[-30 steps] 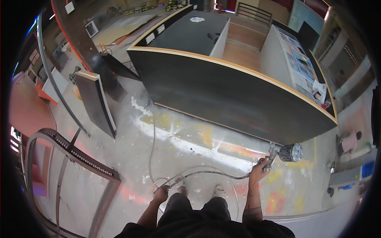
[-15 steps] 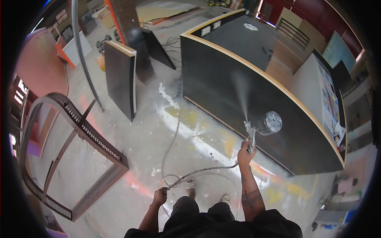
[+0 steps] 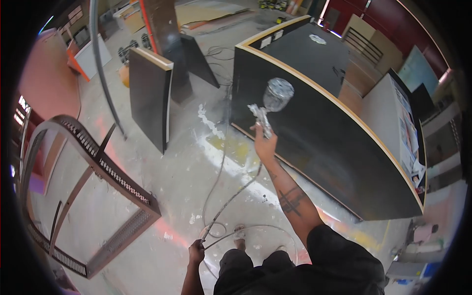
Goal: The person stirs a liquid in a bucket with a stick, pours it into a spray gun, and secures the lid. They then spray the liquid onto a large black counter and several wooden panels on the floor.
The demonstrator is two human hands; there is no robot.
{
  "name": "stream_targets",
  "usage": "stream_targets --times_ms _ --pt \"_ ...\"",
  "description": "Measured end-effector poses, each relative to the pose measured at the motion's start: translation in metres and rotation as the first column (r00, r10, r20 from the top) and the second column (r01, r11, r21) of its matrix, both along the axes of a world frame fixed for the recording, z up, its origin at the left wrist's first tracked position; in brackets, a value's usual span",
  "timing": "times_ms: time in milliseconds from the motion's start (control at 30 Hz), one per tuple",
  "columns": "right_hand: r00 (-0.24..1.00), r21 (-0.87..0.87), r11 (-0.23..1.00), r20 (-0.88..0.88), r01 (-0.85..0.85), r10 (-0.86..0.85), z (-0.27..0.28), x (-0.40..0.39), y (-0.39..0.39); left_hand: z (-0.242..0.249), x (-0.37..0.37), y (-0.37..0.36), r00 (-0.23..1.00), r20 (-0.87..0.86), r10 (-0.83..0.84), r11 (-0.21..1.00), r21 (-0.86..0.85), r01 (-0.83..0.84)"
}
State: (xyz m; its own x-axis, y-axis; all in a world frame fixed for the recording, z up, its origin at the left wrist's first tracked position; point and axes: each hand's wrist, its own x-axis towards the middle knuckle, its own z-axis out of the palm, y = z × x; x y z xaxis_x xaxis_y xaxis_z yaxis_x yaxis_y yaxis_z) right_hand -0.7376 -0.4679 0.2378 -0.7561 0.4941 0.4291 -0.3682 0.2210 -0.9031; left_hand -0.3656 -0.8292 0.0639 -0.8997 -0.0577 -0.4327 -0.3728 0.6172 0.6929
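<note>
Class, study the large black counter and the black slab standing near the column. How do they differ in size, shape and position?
The large black counter is much longer; the black slab is narrow. The counter borders an inner space, while the slab looks like a single flat piece. The counter is behind the spray gun in this view; the slab is left of it. Both have dark faces and pale top edges.

I'm standing on a paint-stained grey floor [image 3: 179, 184].
Bright light is coming through a slatted window [image 3: 22, 110]; a dark pillar [image 3: 164, 49] is rising ahead, and a red wall [image 3: 396, 27] is closing the far side.
</note>
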Motion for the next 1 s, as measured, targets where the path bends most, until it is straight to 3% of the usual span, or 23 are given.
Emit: stream_targets --times_ms 200,300,600,833,933,1000 --pt "0.989 0.071 0.992 0.094 0.106 -0.112 0.036 0.000 -0.001 0.003 -0.017 -0.003 0.998 0.014 0.065 0.994 0.086 -0.066" --pt "0.981 0.056 0.984 0.089 0.168 -0.172 0.036 0.031 0.017 0.001 -0.025 -0.001 1.000 -0.016 -0.012 0.999 0.041 0.013" --pt "0.890 0.115 0.908 0.180 0.404 -0.419 0.023 0.201 0.129 -0.004 -0.046 0.024 0.957 -0.005 -0.290 0.957 -0.021 0.290" --pt "0.770 -0.025 0.780 0.188 0.625 -0.610 0.030 0.337 0.208 -0.003 -0.065 0.075 0.874 0.009 -0.486 0.874 0.000 0.486" --pt "0.701 -0.091 0.702 0.228 0.706 -0.676 0.037 0.395 0.235 -0.008 -0.070 0.096 0.816 -0.025 -0.577 0.816 -0.025 0.577" --pt "0.652 -0.081 0.652 0.215 0.754 -0.727 0.032 0.428 0.257 -0.005 -0.070 0.115 0.744 -0.136 -0.654 0.756 -0.111 0.645"
